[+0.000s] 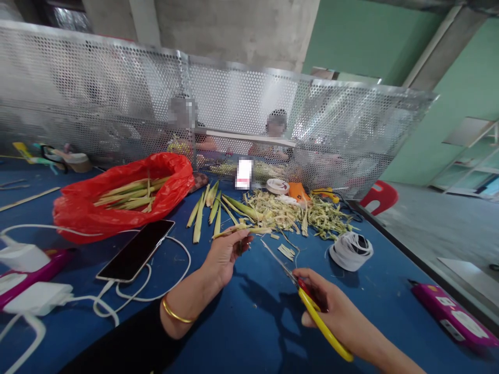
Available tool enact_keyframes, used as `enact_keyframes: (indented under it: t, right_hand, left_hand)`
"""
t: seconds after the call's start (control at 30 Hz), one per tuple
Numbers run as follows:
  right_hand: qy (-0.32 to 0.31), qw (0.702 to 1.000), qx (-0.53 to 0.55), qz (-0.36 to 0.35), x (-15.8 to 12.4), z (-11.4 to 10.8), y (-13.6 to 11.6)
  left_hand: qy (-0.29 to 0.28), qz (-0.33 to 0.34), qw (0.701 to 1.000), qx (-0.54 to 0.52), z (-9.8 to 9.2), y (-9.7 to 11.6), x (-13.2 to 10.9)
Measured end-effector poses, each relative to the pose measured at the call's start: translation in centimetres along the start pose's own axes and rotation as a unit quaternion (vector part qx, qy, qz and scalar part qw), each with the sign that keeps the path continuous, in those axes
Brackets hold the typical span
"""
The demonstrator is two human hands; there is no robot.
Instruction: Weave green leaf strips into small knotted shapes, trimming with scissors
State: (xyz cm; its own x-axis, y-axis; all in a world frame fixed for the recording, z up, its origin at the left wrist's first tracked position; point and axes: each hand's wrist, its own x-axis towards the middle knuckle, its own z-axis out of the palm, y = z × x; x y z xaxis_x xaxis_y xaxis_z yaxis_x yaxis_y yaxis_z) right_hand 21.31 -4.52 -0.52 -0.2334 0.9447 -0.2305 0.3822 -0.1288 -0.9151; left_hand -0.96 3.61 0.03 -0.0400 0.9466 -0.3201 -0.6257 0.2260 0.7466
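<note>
Between the thumb and fingers of my left hand is a strip of pale green-yellow husk, pointing right. My right hand grips a pair of scissors with yellow and red handles. The slim metal blades point up and left, just short of the husk strip and apart from it. Several whole husk pieces lie on the blue table beyond my left hand. A heap of shredded husk spreads behind both hands, and a few short cut strips lie close to the scissors.
A red plastic bag holds more husks at the left. Near it are a phone on a white cable and white chargers. A roll of white tape stands right. Behind a perforated metal screen sit other people.
</note>
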Motion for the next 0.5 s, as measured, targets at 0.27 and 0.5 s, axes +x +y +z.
enact_keyframes:
  t: [0.27,0.5]
  right_hand:
    - [0.004,0.999,0.037,0.012,0.4,0.9,-0.7]
    - [0.069,0.994,-0.087,-0.019,1.5,1.4,0.2]
  left_hand:
    - [-0.008,-0.008,1.000,0.008,0.0,-0.2,0.0]
    - [-0.010,-0.012,1.000,0.023,0.1,-0.6,-0.2]
